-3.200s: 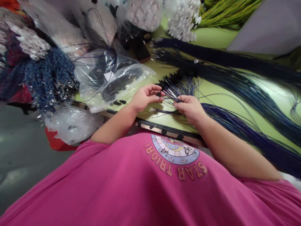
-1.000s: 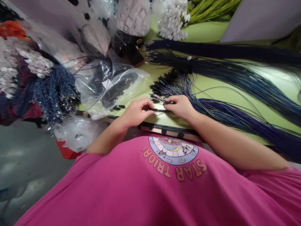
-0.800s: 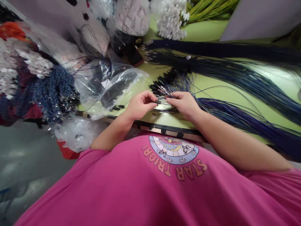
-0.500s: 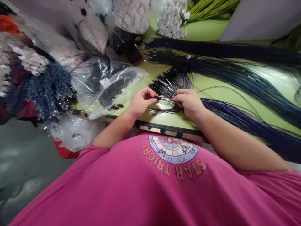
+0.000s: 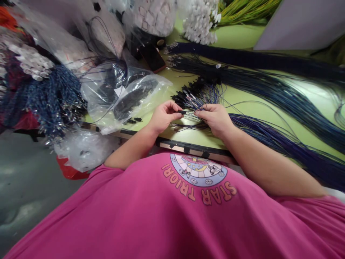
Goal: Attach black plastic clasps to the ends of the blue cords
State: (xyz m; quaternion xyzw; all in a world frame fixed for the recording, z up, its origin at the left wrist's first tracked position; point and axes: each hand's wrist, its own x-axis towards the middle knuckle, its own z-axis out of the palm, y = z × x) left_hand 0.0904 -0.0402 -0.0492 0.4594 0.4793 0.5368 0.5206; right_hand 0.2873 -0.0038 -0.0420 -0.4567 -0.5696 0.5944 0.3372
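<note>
My left hand (image 5: 165, 116) pinches a small black connector (image 5: 182, 112) between thumb and fingertips, over the green table (image 5: 159, 133). Just right of it, my right hand (image 5: 215, 117) is closed on thin wires, its fingertips a short gap from the connector. Behind my hands lies a cluster of black connectors (image 5: 188, 90) with blue and white wires. A bundle of dark blue wires (image 5: 258, 135) runs from under my right hand toward the right. Loose wire ends (image 5: 185, 126) lie on the table below my fingers.
Left of my hands is a clear plastic bag (image 5: 134, 95) with black parts; a few loose connectors (image 5: 133, 120) lie beside it. A dark phone (image 5: 152, 57) rests behind. Long wire bundles (image 5: 256, 75) cross the back right. Blue wires (image 5: 54, 97) hang at the left edge.
My right hand has shifted slightly left, its fingertips nearer the connector in my left hand. The camera view has moved a little; my left hand keeps its pinch.
</note>
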